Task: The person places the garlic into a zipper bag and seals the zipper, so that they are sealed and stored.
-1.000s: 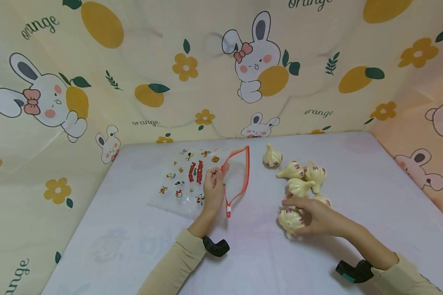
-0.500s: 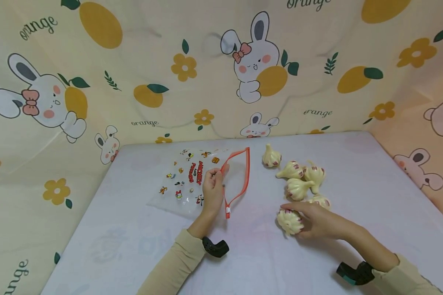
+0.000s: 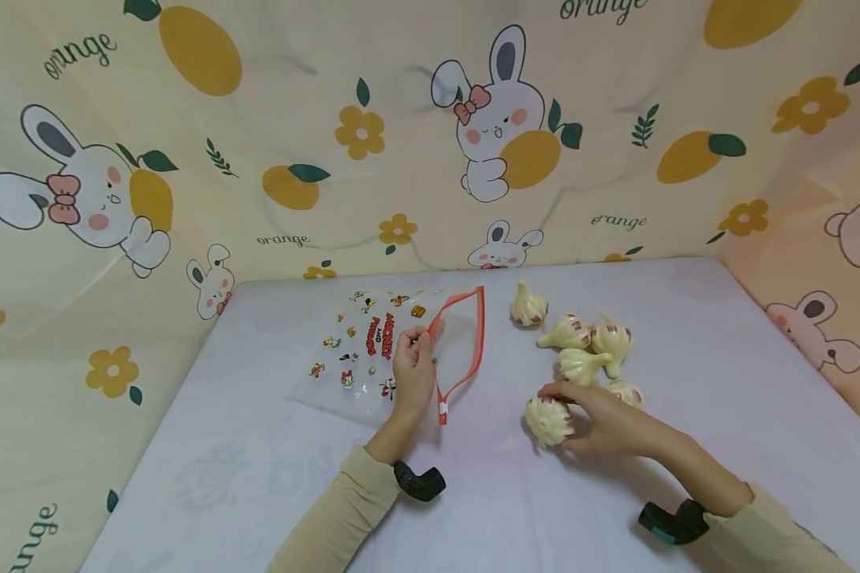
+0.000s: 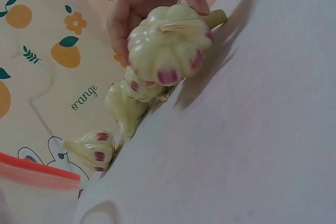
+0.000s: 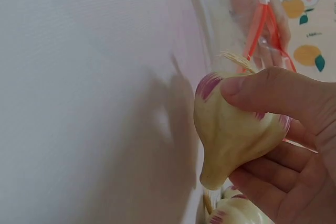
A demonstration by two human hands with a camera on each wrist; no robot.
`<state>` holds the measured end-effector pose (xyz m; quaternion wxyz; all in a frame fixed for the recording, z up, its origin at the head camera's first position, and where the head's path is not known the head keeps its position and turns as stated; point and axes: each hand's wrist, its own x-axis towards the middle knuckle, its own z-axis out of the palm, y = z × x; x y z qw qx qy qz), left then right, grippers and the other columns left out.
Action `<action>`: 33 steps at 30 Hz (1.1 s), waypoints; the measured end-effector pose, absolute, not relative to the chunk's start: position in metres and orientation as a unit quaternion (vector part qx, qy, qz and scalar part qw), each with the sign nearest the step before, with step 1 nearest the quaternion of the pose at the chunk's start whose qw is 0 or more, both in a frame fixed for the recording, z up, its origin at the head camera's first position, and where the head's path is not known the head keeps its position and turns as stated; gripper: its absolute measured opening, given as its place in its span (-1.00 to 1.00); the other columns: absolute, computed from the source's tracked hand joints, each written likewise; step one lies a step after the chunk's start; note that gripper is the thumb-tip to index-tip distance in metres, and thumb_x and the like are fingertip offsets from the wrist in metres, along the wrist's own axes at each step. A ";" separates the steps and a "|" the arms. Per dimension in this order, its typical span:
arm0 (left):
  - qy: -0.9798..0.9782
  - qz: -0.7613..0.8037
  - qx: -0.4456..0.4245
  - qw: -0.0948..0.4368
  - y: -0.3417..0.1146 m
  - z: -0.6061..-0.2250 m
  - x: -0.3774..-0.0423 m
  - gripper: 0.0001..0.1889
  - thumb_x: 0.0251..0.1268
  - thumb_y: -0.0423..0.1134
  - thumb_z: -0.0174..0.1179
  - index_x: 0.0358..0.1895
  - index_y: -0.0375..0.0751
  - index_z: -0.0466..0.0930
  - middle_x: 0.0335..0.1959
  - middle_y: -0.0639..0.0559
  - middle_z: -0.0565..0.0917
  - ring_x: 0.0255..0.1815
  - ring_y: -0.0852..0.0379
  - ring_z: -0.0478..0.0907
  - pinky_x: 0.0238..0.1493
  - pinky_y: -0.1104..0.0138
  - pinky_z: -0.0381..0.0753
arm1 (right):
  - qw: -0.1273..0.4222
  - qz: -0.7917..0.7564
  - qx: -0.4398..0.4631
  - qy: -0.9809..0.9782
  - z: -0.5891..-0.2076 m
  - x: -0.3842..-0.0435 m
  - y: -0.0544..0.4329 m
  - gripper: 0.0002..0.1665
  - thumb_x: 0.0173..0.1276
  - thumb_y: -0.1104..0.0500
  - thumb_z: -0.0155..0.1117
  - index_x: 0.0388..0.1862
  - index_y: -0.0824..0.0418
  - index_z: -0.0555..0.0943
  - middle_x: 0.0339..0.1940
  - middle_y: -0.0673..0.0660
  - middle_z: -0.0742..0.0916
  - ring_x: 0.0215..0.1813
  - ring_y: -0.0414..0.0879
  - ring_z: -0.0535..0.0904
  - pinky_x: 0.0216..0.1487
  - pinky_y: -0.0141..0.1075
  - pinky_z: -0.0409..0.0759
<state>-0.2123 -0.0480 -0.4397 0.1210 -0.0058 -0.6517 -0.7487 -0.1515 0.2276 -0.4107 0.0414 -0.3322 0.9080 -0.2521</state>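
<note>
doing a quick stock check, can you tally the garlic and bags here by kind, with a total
Garlic: 6, counting the one held
Bag: 1
Total: 7

Right hand point(image 4: 139, 1): top centre, gripping garlic point(image 4: 168, 51)
Other bulbs point(image 4: 125, 108): left of centre, toward lower left
Red strip point(image 4: 39, 171): lower left edge
White table point(image 4: 252, 140): right side
</note>
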 end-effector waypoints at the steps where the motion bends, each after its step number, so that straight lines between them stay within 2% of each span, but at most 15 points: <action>1: -0.652 -0.748 -0.006 0.122 -0.048 -0.440 -0.212 -0.78 0.53 -0.30 -0.13 -0.01 -0.44 0.35 0.14 -0.28 0.60 0.29 -0.04 0.51 -0.66 0.49 0.01 | 0.038 -0.253 -0.332 0.908 -0.411 -0.153 0.227 -0.22 -0.09 0.22 0.57 0.17 0.23 0.49 0.07 0.13 0.72 0.13 0.09 0.62 0.14 -0.11 0.64; 2: -0.653 -0.747 -0.007 0.123 -0.048 -0.440 -0.213 -0.78 0.54 -0.30 -0.13 0.00 -0.44 0.35 0.14 -0.28 0.60 0.29 -0.03 0.51 -0.65 0.49 0.02 | 0.035 -0.255 -0.333 0.907 -0.411 -0.154 0.227 -0.22 -0.09 0.22 0.57 0.17 0.23 0.50 0.07 0.13 0.72 0.13 0.09 0.62 0.14 -0.10 0.64; 4: -0.647 -0.753 -0.011 0.123 -0.048 -0.440 -0.212 -0.75 0.54 -0.30 -0.13 0.04 -0.45 0.36 0.15 -0.29 0.59 0.29 -0.04 0.50 -0.55 0.63 0.33 | 0.033 -0.257 -0.335 0.906 -0.412 -0.156 0.226 -0.23 -0.08 0.22 0.57 0.18 0.24 0.50 0.08 0.14 0.72 0.13 0.09 0.62 0.15 -0.09 0.64; 6: -0.642 -0.757 -0.017 0.122 -0.047 -0.440 -0.212 -0.72 0.54 -0.30 -0.14 0.09 -0.46 0.38 0.18 -0.29 0.58 0.30 -0.05 0.49 -0.15 0.68 0.58 | 0.030 -0.258 -0.335 0.906 -0.412 -0.157 0.225 -0.22 -0.07 0.22 0.56 0.20 0.25 0.50 0.09 0.14 0.72 0.12 0.08 0.63 0.15 -0.10 0.64; 8: -0.635 -0.762 -0.022 0.123 -0.047 -0.439 -0.212 -0.69 0.54 -0.31 -0.15 0.13 -0.47 0.39 0.20 -0.30 0.56 0.31 -0.07 0.48 0.26 0.55 0.51 | 0.026 -0.258 -0.332 0.907 -0.411 -0.158 0.223 -0.22 -0.05 0.22 0.55 0.21 0.27 0.50 0.10 0.15 0.72 0.13 0.07 0.63 0.14 -0.10 0.64; 9: -0.632 -0.765 -0.025 0.122 -0.047 -0.439 -0.212 -0.68 0.54 -0.32 -0.15 0.15 -0.48 0.40 0.21 -0.31 0.55 0.32 -0.08 0.48 0.35 0.47 0.44 | 0.022 -0.257 -0.331 0.908 -0.411 -0.159 0.222 -0.22 -0.05 0.22 0.55 0.22 0.27 0.50 0.10 0.15 0.72 0.13 0.07 0.63 0.14 -0.10 0.65; 15: -0.640 -0.757 -0.028 0.131 -0.047 -0.437 -0.212 -0.66 0.53 -0.32 -0.12 0.17 -0.49 0.43 0.21 -0.30 0.56 0.31 -0.09 0.49 0.35 0.40 0.45 | -0.028 -0.258 -0.341 0.904 -0.409 -0.165 0.214 -0.22 -0.07 0.26 0.55 0.21 0.29 0.52 0.08 0.16 0.72 0.10 0.06 0.64 0.09 -0.11 0.67; 19: -0.651 -0.747 -0.026 0.133 -0.048 -0.436 -0.212 -0.67 0.53 -0.31 -0.11 0.17 -0.46 0.45 0.20 -0.27 0.57 0.31 -0.07 0.48 0.36 0.35 0.44 | -0.065 -0.273 -0.353 0.893 -0.410 -0.172 0.210 -0.22 -0.11 0.28 0.57 0.18 0.30 0.54 0.07 0.15 0.73 0.08 0.04 0.64 0.08 -0.27 0.68; 23: -0.661 -0.740 -0.020 0.122 -0.049 -0.434 -0.211 -0.67 0.53 -0.31 -0.11 0.18 -0.43 0.46 0.21 -0.23 0.58 0.30 0.07 0.51 0.33 0.41 0.46 | -0.075 -0.282 -0.351 0.890 -0.407 -0.177 0.204 -0.21 -0.12 0.25 0.60 0.18 0.30 0.54 0.09 0.16 0.73 0.10 0.03 0.63 0.06 -0.34 0.68; 24: -0.667 -0.736 -0.016 0.119 -0.049 -0.434 -0.212 -0.67 0.52 -0.31 -0.10 0.18 -0.41 0.48 0.20 -0.22 0.60 0.19 0.12 0.62 0.24 0.49 0.55 | -0.076 -0.281 -0.349 0.891 -0.406 -0.178 0.203 -0.21 -0.11 0.24 0.60 0.18 0.30 0.54 0.09 0.16 0.73 0.10 0.03 0.64 0.04 -0.33 0.68; 26: -0.675 -0.729 -0.006 0.114 -0.050 -0.433 -0.212 -0.68 0.50 -0.31 -0.06 0.16 -0.37 0.52 0.14 -0.25 0.64 -0.20 0.30 0.70 -0.11 0.64 0.64 | -0.073 -0.279 -0.343 0.894 -0.404 -0.180 0.200 -0.21 -0.09 0.22 0.59 0.19 0.29 0.54 0.09 0.16 0.73 0.10 0.02 0.64 0.02 -0.31 0.68; 28: -0.687 -0.718 0.001 0.112 -0.051 -0.431 -0.213 -0.70 0.47 -0.32 -0.02 0.13 -0.34 0.57 0.05 -0.31 0.67 -0.53 0.42 0.49 -0.46 0.68 0.48 | -0.067 -0.283 -0.337 0.896 -0.402 -0.181 0.197 -0.22 -0.08 0.21 0.59 0.20 0.29 0.53 0.09 0.17 0.73 0.08 0.02 0.65 0.01 -0.24 0.69; 30: -0.706 -0.700 0.005 0.109 -0.052 -0.430 -0.213 -0.73 0.44 -0.32 0.04 0.08 -0.29 0.62 0.01 -0.31 0.68 -0.56 0.45 0.33 -0.53 0.66 0.35 | -0.057 -0.289 -0.331 0.896 -0.400 -0.182 0.195 -0.21 -0.06 0.22 0.58 0.21 0.29 0.52 0.09 0.18 0.73 0.09 0.04 0.66 0.04 -0.16 0.69; 33: -0.736 -0.669 0.003 0.105 -0.054 -0.428 -0.213 -0.75 0.41 -0.30 0.09 0.03 -0.24 0.66 0.01 -0.24 0.69 -0.29 0.36 0.52 -0.32 0.67 0.49 | -0.040 -0.309 -0.325 0.893 -0.398 -0.184 0.190 -0.21 -0.04 0.22 0.57 0.23 0.31 0.51 0.11 0.22 0.72 0.10 0.09 0.66 0.10 -0.05 0.66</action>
